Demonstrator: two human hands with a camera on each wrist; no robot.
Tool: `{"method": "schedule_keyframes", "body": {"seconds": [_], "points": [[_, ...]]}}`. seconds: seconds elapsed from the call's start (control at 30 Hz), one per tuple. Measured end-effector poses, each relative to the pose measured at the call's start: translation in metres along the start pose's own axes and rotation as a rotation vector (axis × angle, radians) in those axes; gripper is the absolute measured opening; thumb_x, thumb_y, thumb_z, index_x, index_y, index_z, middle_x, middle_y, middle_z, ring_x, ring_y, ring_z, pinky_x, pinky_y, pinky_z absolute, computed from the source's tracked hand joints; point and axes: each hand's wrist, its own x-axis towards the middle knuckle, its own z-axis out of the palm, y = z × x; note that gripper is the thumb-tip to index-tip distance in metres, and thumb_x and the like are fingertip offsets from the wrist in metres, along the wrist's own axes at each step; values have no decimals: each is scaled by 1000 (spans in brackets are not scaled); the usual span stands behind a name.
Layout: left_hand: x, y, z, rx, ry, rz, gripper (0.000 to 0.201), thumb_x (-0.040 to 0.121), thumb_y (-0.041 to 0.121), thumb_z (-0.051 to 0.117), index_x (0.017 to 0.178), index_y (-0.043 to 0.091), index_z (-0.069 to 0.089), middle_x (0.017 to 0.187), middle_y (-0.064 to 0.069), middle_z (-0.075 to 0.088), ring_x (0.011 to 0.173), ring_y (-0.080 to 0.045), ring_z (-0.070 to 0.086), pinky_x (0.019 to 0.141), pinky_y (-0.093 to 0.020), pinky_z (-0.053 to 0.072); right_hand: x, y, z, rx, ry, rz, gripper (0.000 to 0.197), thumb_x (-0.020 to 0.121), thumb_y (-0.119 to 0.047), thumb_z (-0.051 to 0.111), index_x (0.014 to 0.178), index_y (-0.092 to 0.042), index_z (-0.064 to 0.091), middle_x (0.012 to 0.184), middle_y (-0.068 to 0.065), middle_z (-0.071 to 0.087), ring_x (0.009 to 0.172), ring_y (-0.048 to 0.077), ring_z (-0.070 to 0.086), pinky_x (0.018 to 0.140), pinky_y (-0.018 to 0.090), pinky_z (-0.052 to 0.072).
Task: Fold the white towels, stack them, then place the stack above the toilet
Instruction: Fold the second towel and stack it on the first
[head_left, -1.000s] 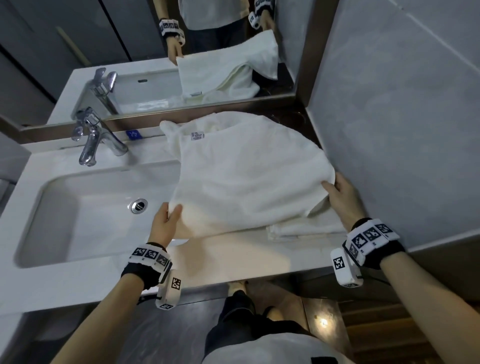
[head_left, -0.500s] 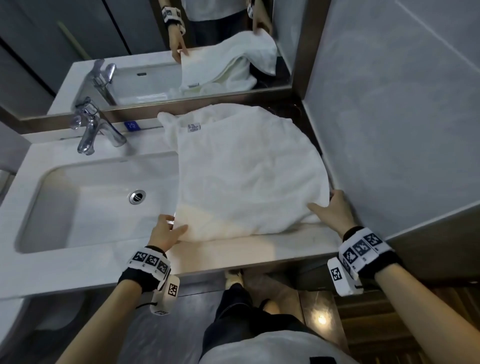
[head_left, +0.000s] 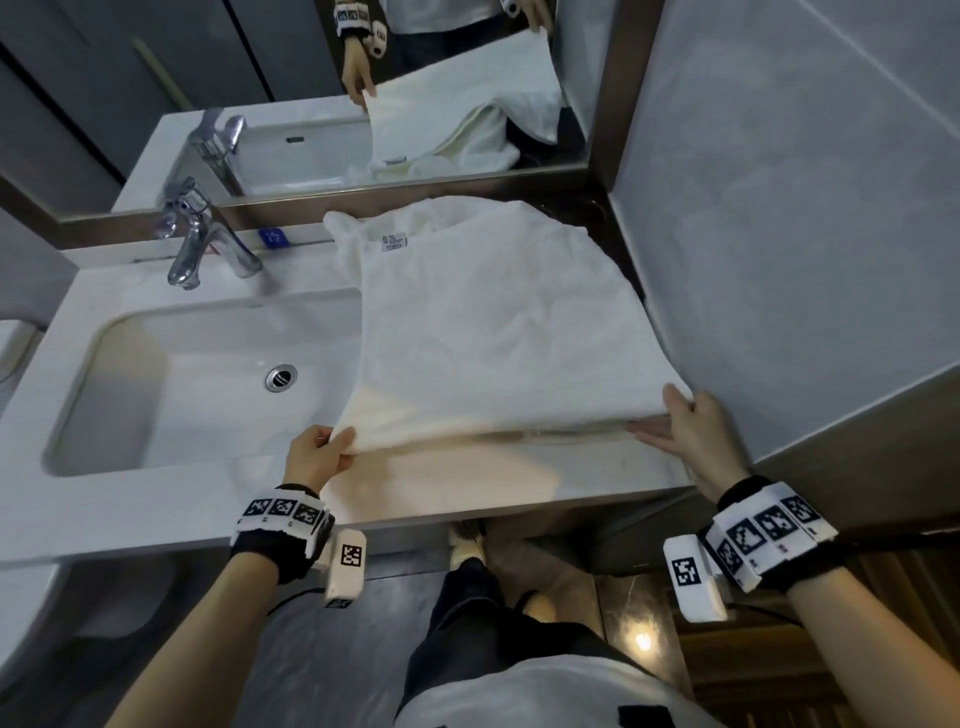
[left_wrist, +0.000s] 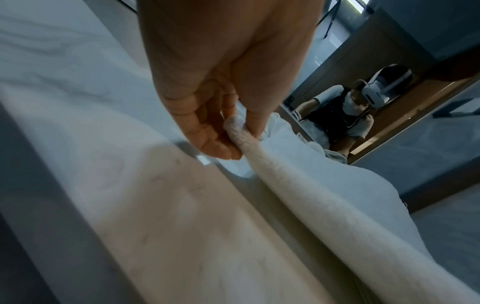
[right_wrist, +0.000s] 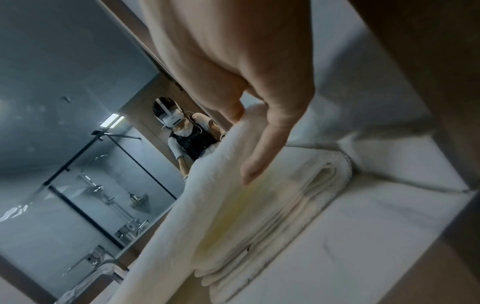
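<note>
A white towel (head_left: 493, 322) with a small label is stretched over the right side of the counter, its near edge lifted. My left hand (head_left: 324, 452) pinches its near left corner (left_wrist: 236, 131) between thumb and fingers. My right hand (head_left: 685, 415) holds the near right corner, thumb on top and fingers under the edge (right_wrist: 249, 127). Beneath the raised edge lies a folded white towel (right_wrist: 298, 195) on the counter against the right wall. The far end of the held towel rests by the mirror.
A white basin (head_left: 197, 384) with a drain (head_left: 281, 376) and a chrome tap (head_left: 195, 244) fills the counter's left. The mirror (head_left: 311, 93) runs along the back; a grey tiled wall (head_left: 779, 208) closes the right side. A white toilet rim (head_left: 31, 623) shows at lower left.
Both hands have drawn the towel's near edge toward me, down to the counter's front. The towel now lies flatter and covers the folded towel that showed under it before.
</note>
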Motion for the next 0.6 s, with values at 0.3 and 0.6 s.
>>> {"method": "schedule_keyframes", "body": {"seconds": [0.3,0.6], "points": [[-3,-9,10,92,-11,-41,30,88,7,62,104,9,36,104,-17,47,63,-21,58,93,-44,51,-2,16,-10,-521,184,-128,35,85,-15,61,113,-15,41,103,11,57,90,30,58,75,32,42],[-7,29,-12,-297,-266,-6,28,92,-7,39,74,8,54,90,-6,55,79,-18,55,73,-25,50,-1,-12,-10,-402,40,-252,18,90,-22,51,84,-35,60,92,7,65,82,27,65,78,45,54]]}}
